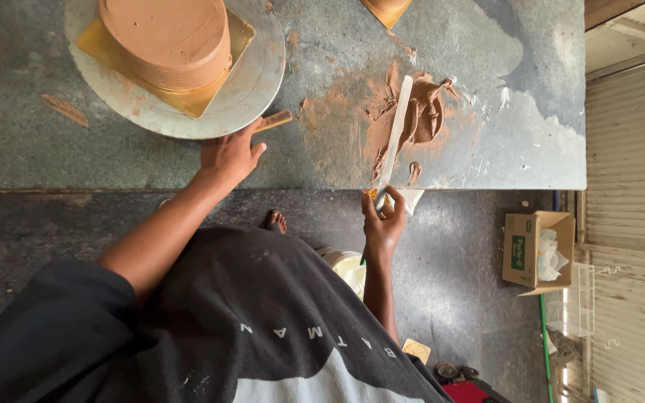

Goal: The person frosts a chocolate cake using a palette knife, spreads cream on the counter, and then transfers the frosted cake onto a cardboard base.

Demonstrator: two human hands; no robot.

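Nearest the camera is the person's dark printed shirt (210,328), with one bare foot (275,221) showing on the grey floor (457,254) just below the bench edge. To the right on the floor stands one open cardboard box (528,250) holding crumpled white material, and a pale bucket (346,269) peeks out beside the right forearm.

Two hands reach forward. The right hand (382,222) is at the near edge of the bench (531,149), its fingers closed around the handle of one long palette knife (395,134). The blade is pale, narrow and flat, smeared with brown cream, and it runs away from the hand, tilted slightly right, into a spread patch of brown cream (412,119) on the bench top. The left hand (231,155) lies farther left on the bench, fingers loosely open, the fingertips touching the near rim of one round grey turntable (251,89). One small tan stick-like piece (274,121) lies just beside that hand, against the turntable's rim.

On the turntable sits one square gold cake board (203,97), and on it one round cake (167,39), coated all over in smooth light-brown cream with faint horizontal ridges around its side. At the far edge, to the right of the cake, the corner of a second gold board (387,10) shows.
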